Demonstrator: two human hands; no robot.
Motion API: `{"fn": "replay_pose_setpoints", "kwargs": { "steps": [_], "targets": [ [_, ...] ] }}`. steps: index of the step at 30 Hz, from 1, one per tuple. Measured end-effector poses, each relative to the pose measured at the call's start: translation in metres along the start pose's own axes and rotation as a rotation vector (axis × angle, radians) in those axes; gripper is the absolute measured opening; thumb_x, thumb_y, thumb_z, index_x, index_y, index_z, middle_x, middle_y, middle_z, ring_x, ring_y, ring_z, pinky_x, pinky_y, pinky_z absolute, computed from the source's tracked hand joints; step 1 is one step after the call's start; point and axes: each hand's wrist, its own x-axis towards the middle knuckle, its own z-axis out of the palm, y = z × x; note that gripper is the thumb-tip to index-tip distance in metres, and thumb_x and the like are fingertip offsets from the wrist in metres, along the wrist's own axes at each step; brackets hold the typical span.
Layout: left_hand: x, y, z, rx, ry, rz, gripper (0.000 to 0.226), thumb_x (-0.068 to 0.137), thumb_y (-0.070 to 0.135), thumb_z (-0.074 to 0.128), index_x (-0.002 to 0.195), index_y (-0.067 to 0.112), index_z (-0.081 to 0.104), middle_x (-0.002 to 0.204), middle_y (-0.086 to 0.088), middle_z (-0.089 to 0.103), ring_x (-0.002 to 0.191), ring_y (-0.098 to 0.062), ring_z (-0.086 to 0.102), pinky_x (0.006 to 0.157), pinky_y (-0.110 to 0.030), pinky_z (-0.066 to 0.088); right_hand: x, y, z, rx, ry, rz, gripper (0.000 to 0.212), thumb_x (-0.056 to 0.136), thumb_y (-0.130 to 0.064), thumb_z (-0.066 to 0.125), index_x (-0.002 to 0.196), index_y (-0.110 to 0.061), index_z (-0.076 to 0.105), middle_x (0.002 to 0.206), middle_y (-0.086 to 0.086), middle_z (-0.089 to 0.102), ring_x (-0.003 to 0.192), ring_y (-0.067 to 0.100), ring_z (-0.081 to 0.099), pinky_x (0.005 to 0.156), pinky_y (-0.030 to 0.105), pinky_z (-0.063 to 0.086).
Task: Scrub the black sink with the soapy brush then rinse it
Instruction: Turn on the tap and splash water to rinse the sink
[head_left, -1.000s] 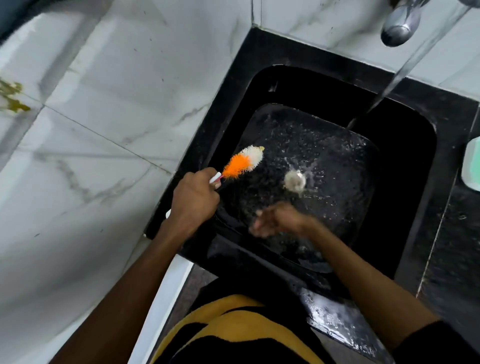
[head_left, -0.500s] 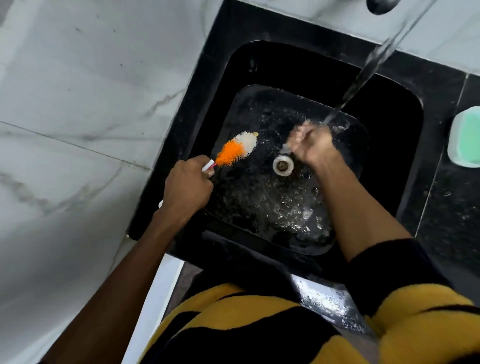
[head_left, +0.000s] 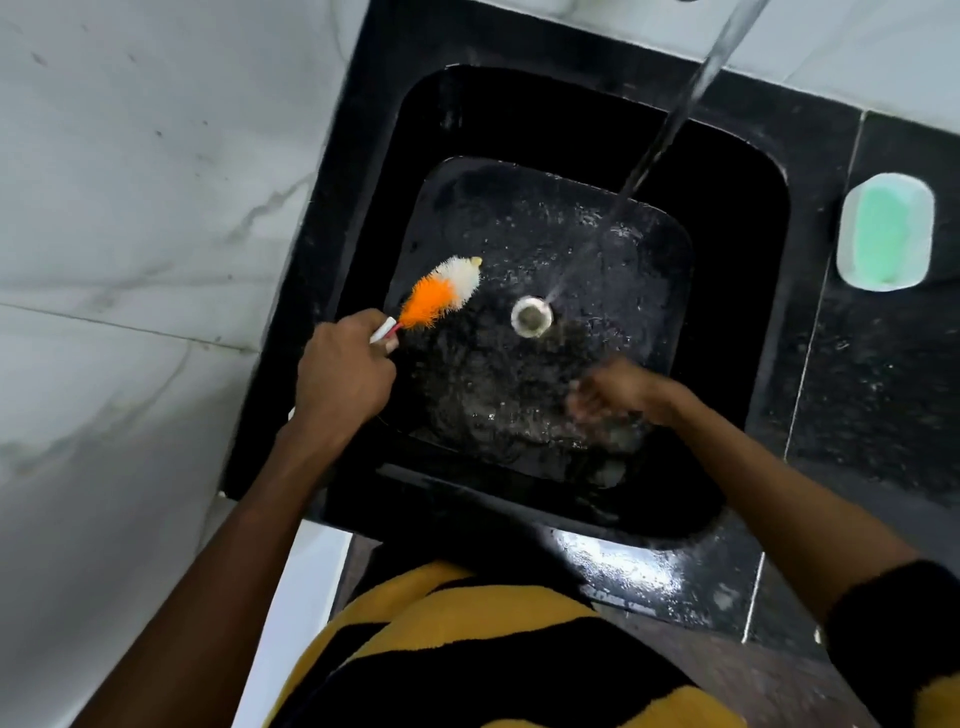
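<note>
The black sink fills the middle of the view, its floor wet and speckled with foam around a round drain. A stream of water falls from the top right and lands beside the drain. My left hand grips the white handle of an orange-and-white bristle brush, held over the sink's left side with the bristles pointing up and right. My right hand is blurred with motion, low over the sink floor at the near right, holding nothing, fingers loosely apart.
White marble wall tiles run along the left of the sink. A black speckled counter lies to the right, bearing a white dish with green soap. The wet front rim is against my striped yellow-and-black top.
My right hand has swept from under the water stream near the drain back to the near right of the sink floor. My left hand and the brush stay in place.
</note>
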Motion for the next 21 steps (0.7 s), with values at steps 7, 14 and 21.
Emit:
{"fn": "replay_pose_setpoints", "kwargs": {
  "steps": [7, 14, 21],
  "targets": [
    [-0.003, 0.008, 0.009, -0.017, -0.034, -0.004, 0.009, 0.093, 0.019, 0.059, 0.088, 0.02, 0.066, 0.071, -0.008, 0.066, 0.07, -0.033, 0.064, 0.068, -0.046, 0.057, 0.027, -0.104, -0.018, 1.196, -0.062, -0.063, 0.043, 0.104, -0.019, 0.026, 0.077, -0.006, 0.056, 0.07, 0.005, 0.052, 0.051, 0.013, 0.051, 0.05, 0.023, 0.045],
    [-0.001, 0.012, 0.016, -0.015, -0.057, 0.021, 0.009, 0.09, 0.017, 0.059, 0.086, 0.02, 0.066, 0.069, -0.007, 0.066, 0.068, -0.032, 0.063, 0.066, -0.045, 0.057, 0.006, -0.104, -0.007, 1.253, -0.321, -0.217, 0.03, 0.099, -0.013, 0.026, 0.078, -0.012, 0.048, 0.056, -0.003, 0.042, 0.045, 0.011, 0.038, 0.043, 0.021, 0.033],
    [0.007, 0.016, 0.016, -0.031, -0.07, 0.006, 0.012, 0.091, 0.017, 0.058, 0.085, 0.024, 0.066, 0.069, -0.003, 0.068, 0.067, -0.027, 0.064, 0.065, -0.045, 0.057, -0.036, 0.013, -0.016, 0.494, 0.21, 0.171, 0.027, 0.095, -0.006, 0.039, 0.084, 0.0, 0.063, 0.072, 0.014, 0.065, 0.047, 0.016, 0.06, 0.041, 0.018, 0.046]
  ]
}}
